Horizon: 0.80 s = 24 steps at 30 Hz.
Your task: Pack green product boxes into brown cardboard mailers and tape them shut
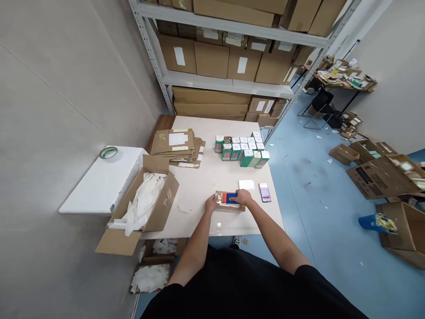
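A small brown cardboard box [229,206] lies on the white table [199,186] near its front edge. My left hand [210,203] is closed on the box's left end. My right hand [244,196] rests on top of the box, gripping a red and blue object [228,197] that lies on it. What the object is I cannot make out. A white card [246,184] and a small stack of purple and white labels [264,192] lie just right of the hands.
Several green and white small boxes [245,149] stand at the table's far side, beside a pile of flattened cartons [177,145]. An open carton with white wrapping [146,204] sits left, a tape roll [109,153] on a side table. Shelving [232,57] behind; cartons litter the floor right.
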Tool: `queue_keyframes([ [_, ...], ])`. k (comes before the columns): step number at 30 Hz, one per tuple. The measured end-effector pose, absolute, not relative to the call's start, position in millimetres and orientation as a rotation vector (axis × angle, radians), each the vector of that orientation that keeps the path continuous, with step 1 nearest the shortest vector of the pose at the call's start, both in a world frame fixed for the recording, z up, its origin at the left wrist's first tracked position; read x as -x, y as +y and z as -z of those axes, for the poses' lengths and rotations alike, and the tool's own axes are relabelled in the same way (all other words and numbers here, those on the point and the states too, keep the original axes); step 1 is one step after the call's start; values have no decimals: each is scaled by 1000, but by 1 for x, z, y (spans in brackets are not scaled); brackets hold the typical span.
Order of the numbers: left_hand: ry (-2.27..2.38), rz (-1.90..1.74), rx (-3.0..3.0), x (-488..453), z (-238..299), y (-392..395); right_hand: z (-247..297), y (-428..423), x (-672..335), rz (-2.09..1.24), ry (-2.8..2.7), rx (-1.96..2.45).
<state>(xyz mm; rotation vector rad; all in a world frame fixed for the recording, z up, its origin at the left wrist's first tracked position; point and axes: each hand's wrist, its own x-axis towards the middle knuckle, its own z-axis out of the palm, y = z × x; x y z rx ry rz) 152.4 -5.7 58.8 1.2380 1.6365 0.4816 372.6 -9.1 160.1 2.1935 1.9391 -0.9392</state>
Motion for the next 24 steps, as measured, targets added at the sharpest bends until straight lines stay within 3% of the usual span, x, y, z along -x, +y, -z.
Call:
queue_keyframes([
  [17, 1844, -68, -1412, -198, -64, -21, -172, -67, -577, 862, 1627, -2191],
  [24, 1817, -64, -1461, -189, -58, -20, -157, -72, -572, 859, 1499, -2286],
])
